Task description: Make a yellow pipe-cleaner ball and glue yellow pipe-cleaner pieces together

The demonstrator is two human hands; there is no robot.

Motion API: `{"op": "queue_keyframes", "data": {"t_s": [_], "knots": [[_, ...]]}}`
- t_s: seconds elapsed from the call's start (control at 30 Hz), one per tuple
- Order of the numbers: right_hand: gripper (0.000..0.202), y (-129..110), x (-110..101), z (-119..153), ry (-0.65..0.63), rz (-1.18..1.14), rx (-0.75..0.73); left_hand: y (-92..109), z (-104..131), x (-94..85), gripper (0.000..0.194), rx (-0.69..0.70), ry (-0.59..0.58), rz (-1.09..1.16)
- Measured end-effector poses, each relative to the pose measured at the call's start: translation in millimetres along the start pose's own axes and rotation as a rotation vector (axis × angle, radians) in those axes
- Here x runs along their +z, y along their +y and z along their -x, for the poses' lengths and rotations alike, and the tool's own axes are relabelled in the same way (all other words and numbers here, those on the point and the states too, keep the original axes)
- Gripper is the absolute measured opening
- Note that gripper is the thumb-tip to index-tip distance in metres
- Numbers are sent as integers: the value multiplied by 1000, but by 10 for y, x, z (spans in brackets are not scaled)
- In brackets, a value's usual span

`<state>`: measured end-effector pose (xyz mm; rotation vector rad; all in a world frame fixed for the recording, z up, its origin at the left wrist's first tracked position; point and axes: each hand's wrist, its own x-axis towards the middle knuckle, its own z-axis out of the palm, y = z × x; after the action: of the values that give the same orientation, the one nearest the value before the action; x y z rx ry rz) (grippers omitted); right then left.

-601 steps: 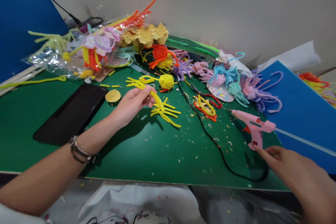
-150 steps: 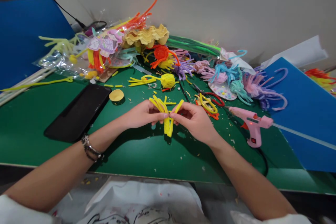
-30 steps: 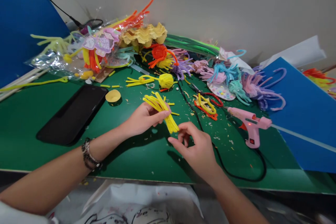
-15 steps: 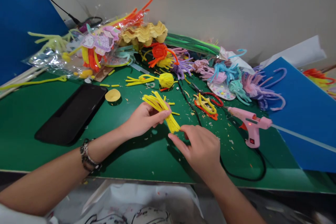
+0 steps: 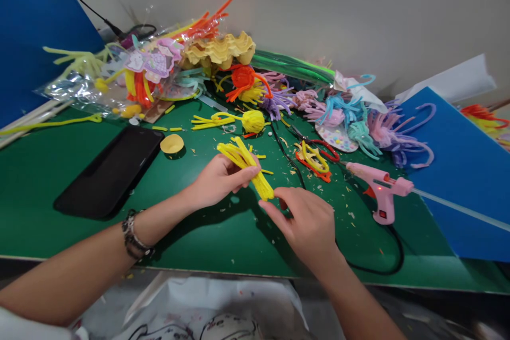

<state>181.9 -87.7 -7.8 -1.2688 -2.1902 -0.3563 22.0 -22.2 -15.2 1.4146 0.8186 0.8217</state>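
My left hand [image 5: 225, 179] is closed around a bundle of yellow pipe cleaners [image 5: 247, 162], holding it at the middle above the table. The bundle's loose ends fan out to the upper left, and its other end is gathered tightly at the lower right. At that gathered end, my right hand [image 5: 305, 218] has its thumb and forefinger on either side of the tips; its other fingers are curled. Just beyond the bundle lies a yellow pipe-cleaner piece with a round head [image 5: 253, 121]. Short yellow offcuts [image 5: 266, 172] rest behind my left hand.
A pink hot glue gun [image 5: 382, 188] stands at right, its nozzle near red-handled scissors [image 5: 329, 151]. To the left lie a black phone [image 5: 111, 172] and a small yellow cup [image 5: 172, 144]. Colourful pipe-cleaner pieces and an egg carton [image 5: 223, 50] crowd the back of the green table [image 5: 191, 247].
My right thumb and forefinger have shifted slightly at the bundle's lower end. My left hand keeps the same hold, and the things on the table stay where they were.
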Motion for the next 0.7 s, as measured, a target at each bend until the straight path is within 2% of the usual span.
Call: {"op": "queue_keyframes", "data": {"t_s": [0.7], "knots": [[26, 26, -57, 8, 12, 27, -105, -18, -8, -3, 18, -53, -58, -18]]}}
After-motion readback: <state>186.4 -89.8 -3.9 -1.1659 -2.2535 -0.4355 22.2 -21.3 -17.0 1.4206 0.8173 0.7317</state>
